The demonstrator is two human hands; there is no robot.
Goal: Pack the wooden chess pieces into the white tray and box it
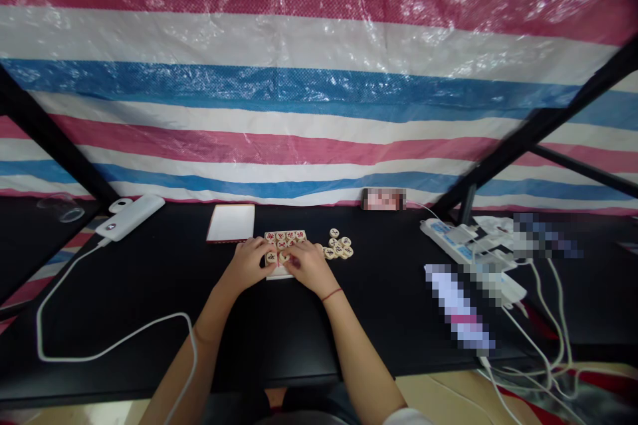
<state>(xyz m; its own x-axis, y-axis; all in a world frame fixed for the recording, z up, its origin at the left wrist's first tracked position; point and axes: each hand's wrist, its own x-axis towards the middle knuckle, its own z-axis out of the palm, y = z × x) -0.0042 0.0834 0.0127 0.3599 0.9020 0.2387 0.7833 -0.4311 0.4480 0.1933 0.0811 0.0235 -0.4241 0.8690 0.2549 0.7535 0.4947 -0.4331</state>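
Observation:
A shallow white box (pixel 280 273) sits on the black table in front of me, holding rows of round xiangqi pieces (pixel 284 236) with red characters. My left hand (pixel 250 263) is at the box's left side, thumb and index finger curled around a black-lettered xiangqi piece (pixel 270 257). From the right, my right hand (pixel 308 265) pinches another xiangqi piece (pixel 284 257) beside it, its fingers partly covering it. The near strip of the box shows its white bottom. Just right of my right hand, several loose black-lettered pieces (pixel 339 248) lie in a cluster, one edge hidden by the hand.
Behind my left hand lies a white box lid (pixel 230 222). A white power bank (pixel 130 218) with a looping cable is at left. A phone (pixel 383 199) leans at the back; a blurred phone (pixel 459 309) and a power strip (pixel 448 242) with cables occupy the right. Striped sheeting (pixel 279 139) hangs behind.

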